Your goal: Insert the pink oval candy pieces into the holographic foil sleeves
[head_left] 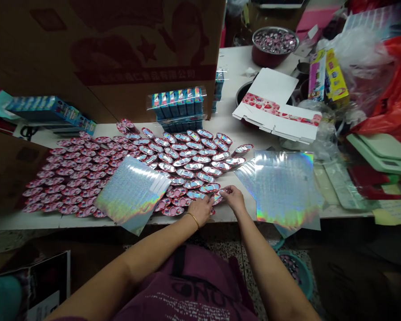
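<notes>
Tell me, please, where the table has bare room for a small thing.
Bare tabletop shows between the cardboard box and the white carton, reaching toward the filled bowl. A narrow bare strip separates the right hand from the right-hand shiny sheets. Crowded: around the left hand and leftward, with packed containers.

Packed oval-topped containers (70, 178) block my left, a holographic sheet (133, 191) lying across some of them, and behind them rises the big cardboard box (137, 53). My right hand (233, 198) has a way forward — the white tabletop (227, 117) between box and strawberry-print carton (276, 108) — beside flat-lying holographic sheets (284, 187).
</notes>
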A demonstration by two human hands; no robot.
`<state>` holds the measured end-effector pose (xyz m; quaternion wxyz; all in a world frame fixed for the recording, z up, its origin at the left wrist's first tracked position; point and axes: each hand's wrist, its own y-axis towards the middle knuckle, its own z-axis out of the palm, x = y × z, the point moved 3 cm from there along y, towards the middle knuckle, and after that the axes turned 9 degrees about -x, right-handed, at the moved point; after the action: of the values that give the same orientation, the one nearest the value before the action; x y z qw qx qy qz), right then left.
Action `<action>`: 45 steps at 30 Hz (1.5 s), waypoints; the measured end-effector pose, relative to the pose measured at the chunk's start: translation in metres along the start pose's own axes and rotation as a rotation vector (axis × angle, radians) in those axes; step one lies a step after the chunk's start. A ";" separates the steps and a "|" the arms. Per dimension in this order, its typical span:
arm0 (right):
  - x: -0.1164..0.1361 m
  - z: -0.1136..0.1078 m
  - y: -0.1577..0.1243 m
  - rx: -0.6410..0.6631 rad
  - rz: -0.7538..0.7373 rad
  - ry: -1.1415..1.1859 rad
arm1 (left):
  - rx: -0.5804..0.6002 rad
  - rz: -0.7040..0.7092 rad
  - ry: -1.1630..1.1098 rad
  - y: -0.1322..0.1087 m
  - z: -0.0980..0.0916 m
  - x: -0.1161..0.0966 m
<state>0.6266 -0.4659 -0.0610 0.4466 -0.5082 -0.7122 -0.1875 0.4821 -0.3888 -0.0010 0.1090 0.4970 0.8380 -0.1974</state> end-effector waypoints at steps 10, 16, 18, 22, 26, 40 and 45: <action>0.017 -0.012 -0.034 -0.329 -0.155 -0.102 | -0.115 0.049 -0.185 -0.007 -0.025 0.046; 0.084 0.039 -0.074 -0.126 -0.521 -0.040 | -0.512 -0.107 0.002 -0.025 -0.102 0.204; 0.115 0.078 -0.084 -0.060 -0.613 -0.040 | -0.533 -0.151 0.128 -0.029 -0.119 0.251; 0.168 0.164 -0.092 -0.026 -0.718 -0.219 | -0.501 -0.148 0.238 -0.033 -0.126 0.312; 0.191 0.222 -0.089 -0.099 -0.654 -0.551 | -0.453 -0.102 0.247 -0.036 -0.115 0.334; 0.226 0.213 -0.152 -0.133 -0.599 -0.066 | -0.494 -0.073 0.228 -0.037 -0.110 0.345; 0.195 0.149 -0.171 -0.323 0.028 0.660 | -0.514 -0.056 0.029 -0.034 -0.126 0.318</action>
<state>0.3915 -0.3204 0.0531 0.5687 -0.4940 -0.4839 -0.4453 0.3009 -0.0964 -0.0007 0.2141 0.4321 0.8756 0.0265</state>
